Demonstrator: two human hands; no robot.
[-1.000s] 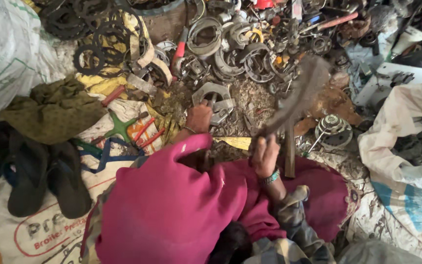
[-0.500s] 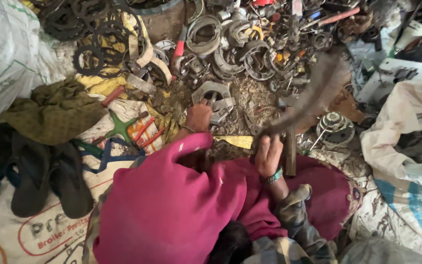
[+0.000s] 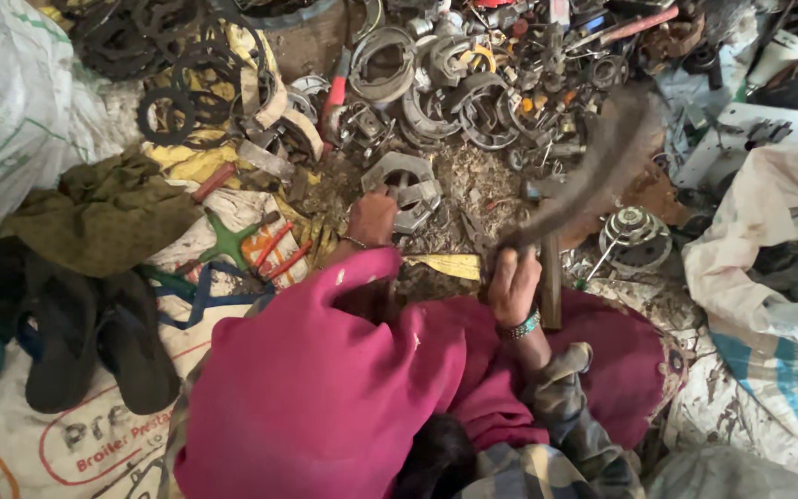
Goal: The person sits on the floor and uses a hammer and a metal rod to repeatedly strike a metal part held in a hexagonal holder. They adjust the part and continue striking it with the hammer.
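My left hand (image 3: pixel 371 220) rests on the ground, fingers closed against a grey metal casting (image 3: pixel 405 181) lying in dirt and metal shavings. My right hand (image 3: pixel 513 285), with a beaded wristband, grips the handle of a long dark tool (image 3: pixel 593 176) that slants up to the right. The tool is blurred by motion, so its head is unclear. A brown wooden bar (image 3: pixel 550 288) stands just right of that hand. A magenta cloth (image 3: pixel 325 397) covers my lap and arms below both hands.
A heap of curved metal brake parts and rings (image 3: pixel 454 83) fills the far side. Black gaskets (image 3: pixel 173 65) lie at far left. Dark sandals (image 3: pixel 94 337) sit on a printed sack (image 3: pixel 11 444) at left. White sacks (image 3: pixel 768 259) stand right. A round metal hub (image 3: pixel 634 231) is nearby.
The blurred tool in my right hand has swung higher and farther right. My left hand has stayed on the grey casting.
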